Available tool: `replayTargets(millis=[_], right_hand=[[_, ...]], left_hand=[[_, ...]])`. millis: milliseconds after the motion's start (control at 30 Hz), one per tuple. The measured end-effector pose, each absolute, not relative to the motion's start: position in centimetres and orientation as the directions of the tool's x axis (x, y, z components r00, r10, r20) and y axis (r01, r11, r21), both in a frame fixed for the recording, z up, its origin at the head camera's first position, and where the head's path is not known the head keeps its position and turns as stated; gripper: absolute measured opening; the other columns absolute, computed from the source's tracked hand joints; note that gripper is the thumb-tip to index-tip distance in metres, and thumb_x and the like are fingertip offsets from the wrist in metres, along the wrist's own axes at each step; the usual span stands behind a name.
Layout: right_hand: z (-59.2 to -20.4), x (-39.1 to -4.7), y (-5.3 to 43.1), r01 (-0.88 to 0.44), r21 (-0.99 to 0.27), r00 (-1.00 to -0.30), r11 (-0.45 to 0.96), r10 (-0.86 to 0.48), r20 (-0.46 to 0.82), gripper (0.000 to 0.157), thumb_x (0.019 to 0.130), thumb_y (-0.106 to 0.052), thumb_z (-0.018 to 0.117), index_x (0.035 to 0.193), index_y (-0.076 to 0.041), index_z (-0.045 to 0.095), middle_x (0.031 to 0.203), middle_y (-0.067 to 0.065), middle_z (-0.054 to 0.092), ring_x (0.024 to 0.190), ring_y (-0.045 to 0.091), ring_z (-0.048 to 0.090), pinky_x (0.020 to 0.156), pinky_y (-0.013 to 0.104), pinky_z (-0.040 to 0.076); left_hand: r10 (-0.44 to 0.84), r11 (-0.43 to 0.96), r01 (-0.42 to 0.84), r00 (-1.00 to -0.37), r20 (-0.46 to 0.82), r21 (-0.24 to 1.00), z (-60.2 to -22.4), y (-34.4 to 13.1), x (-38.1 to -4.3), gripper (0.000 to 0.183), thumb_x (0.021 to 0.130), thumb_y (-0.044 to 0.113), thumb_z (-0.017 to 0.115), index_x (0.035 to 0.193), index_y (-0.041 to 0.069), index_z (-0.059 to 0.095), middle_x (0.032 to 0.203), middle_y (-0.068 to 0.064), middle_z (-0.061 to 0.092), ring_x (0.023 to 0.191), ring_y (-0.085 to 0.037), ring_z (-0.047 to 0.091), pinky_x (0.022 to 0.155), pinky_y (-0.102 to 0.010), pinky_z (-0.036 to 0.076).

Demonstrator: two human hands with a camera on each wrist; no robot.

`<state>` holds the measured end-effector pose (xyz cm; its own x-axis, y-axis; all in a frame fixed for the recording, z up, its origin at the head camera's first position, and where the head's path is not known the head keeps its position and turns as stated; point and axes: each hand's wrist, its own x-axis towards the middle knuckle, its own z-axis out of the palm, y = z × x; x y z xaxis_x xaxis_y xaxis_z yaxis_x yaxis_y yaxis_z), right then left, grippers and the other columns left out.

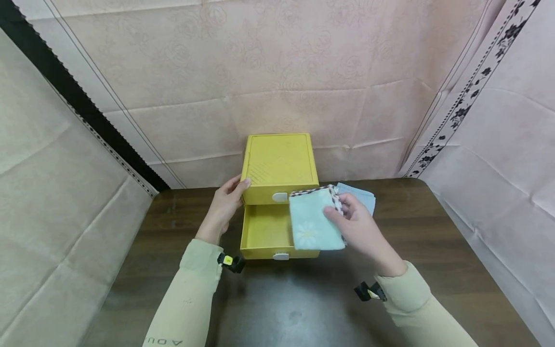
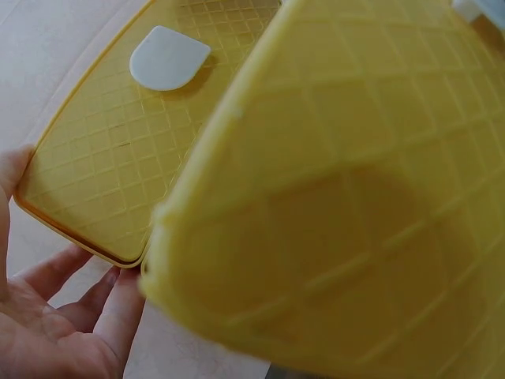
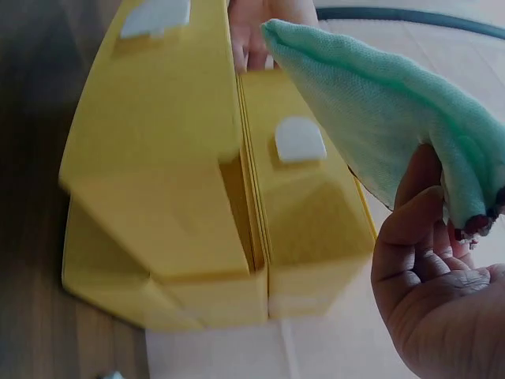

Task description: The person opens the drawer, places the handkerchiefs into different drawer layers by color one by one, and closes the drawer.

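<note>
A yellow two-drawer box (image 1: 281, 159) stands against the back wall, its lower drawer (image 1: 265, 230) pulled out and the upper one closed. My left hand (image 1: 223, 208) rests against the box's left side, thumb near the top front edge; in the left wrist view its fingers (image 2: 118, 312) touch the side fairly straight. My right hand (image 1: 359, 224) pinches a folded mint-green towel (image 1: 312, 219) with a dark-and-white trimmed edge and a pale flower. The towel hangs over the right part of the open drawer, hiding that corner. Behind the right hand is a folded light-blue cloth (image 1: 366, 198), partly hidden.
White tabs (image 1: 281, 256) serve as pulls on both drawer fronts. The box sits at the far edge of a dark wooden table (image 1: 295, 303). Pale patterned cloth (image 1: 260, 62) covers the back and both sides.
</note>
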<state>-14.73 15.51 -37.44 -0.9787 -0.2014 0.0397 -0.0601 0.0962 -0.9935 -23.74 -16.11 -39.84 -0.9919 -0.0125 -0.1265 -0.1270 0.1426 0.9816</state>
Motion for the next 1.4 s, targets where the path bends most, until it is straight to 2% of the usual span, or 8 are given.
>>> replayTargets(millis=[200, 333, 600, 800, 1000, 1167, 1400], right_hand=[[-37.8, -15.4, 12.2, -0.051, -0.998, -0.963, 0.030, -0.266, 0.042, 0.037, 0.095, -0.030, 0.065, 0.118, -0.006, 0.047, 0.107, 0.017, 0.063, 0.083, 0.031, 0.068, 0.065, 0.047, 0.058], [-38.5, -16.1, 10.2, -0.081, -0.996, -0.956, 0.038, -0.284, 0.067, 0.031, 0.096, -0.025, 0.064, 0.115, -0.005, 0.048, 0.104, 0.016, 0.064, 0.082, 0.028, 0.067, 0.064, 0.044, 0.059], [-40.6, -17.7, 8.0, -0.151, -0.972, -0.969, 0.183, -0.223, 0.109, 0.027, 0.097, -0.025, 0.062, 0.111, -0.003, 0.053, 0.096, 0.012, 0.066, 0.077, 0.021, 0.061, 0.063, 0.029, 0.052], [-41.7, -18.2, 7.3, -0.154, -0.961, -0.981, 0.231, -0.152, 0.120, 0.023, 0.097, -0.024, 0.063, 0.106, -0.005, 0.054, 0.091, 0.009, 0.064, 0.074, 0.020, 0.056, 0.061, 0.030, 0.048], [-42.3, -18.4, 6.9, -0.116, -0.902, -0.993, 0.417, -0.073, 0.094, 0.023, 0.094, -0.027, 0.065, 0.099, -0.008, 0.053, 0.093, 0.007, 0.059, 0.078, 0.020, 0.052, 0.066, 0.033, 0.045], [-42.2, -18.4, 6.6, -0.105, -0.844, -0.994, 0.526, -0.084, 0.071, 0.023, 0.093, -0.029, 0.066, 0.098, -0.009, 0.055, 0.090, 0.007, 0.058, 0.078, 0.021, 0.052, 0.068, 0.035, 0.045], [-42.1, -18.6, 6.3, -0.086, -0.785, -0.995, 0.613, -0.087, 0.041, 0.021, 0.094, -0.026, 0.066, 0.094, -0.008, 0.056, 0.082, 0.005, 0.057, 0.072, 0.020, 0.052, 0.064, 0.033, 0.044]], left_hand=[[-0.011, 0.132, -0.125, -0.992, -0.124, 0.983, -39.8, -16.2, -23.7, 0.080, 0.079, 0.067, 0.065, 0.145, 0.027, 0.045, 0.142, 0.001, 0.045, 0.123, -0.016, 0.049, 0.103, -0.039, 0.043], [-0.013, 0.131, -0.126, -0.992, -0.125, 0.983, -39.9, -16.2, -23.7, 0.080, 0.078, 0.067, 0.066, 0.145, 0.028, 0.045, 0.143, 0.001, 0.045, 0.123, -0.017, 0.049, 0.104, -0.040, 0.042], [-0.006, 0.141, -0.141, -0.990, -0.141, 0.980, -39.9, -16.0, -23.6, 0.080, 0.079, 0.067, 0.064, 0.146, 0.028, 0.043, 0.144, 0.000, 0.044, 0.124, -0.018, 0.048, 0.105, -0.042, 0.040], [-0.011, 0.147, -0.132, -0.991, -0.132, 0.980, -39.7, -16.1, -23.5, 0.079, 0.079, 0.068, 0.064, 0.146, 0.029, 0.045, 0.143, 0.001, 0.045, 0.122, -0.018, 0.050, 0.104, -0.040, 0.042], [0.006, 0.137, -0.109, -0.994, -0.111, 0.985, -39.7, -16.2, -23.5, 0.075, 0.080, 0.067, 0.064, 0.144, 0.030, 0.046, 0.139, 0.002, 0.048, 0.121, -0.018, 0.051, 0.101, -0.040, 0.044], [0.011, 0.126, -0.100, -0.995, -0.102, 0.987, -39.8, -16.2, -23.5, 0.075, 0.081, 0.066, 0.064, 0.144, 0.031, 0.046, 0.140, 0.002, 0.047, 0.120, -0.018, 0.052, 0.100, -0.039, 0.045], [0.010, 0.121, -0.105, -0.994, -0.107, 0.987, -39.8, -16.2, -23.4, 0.076, 0.080, 0.066, 0.064, 0.144, 0.030, 0.046, 0.140, 0.001, 0.047, 0.121, -0.018, 0.051, 0.101, -0.039, 0.044]])
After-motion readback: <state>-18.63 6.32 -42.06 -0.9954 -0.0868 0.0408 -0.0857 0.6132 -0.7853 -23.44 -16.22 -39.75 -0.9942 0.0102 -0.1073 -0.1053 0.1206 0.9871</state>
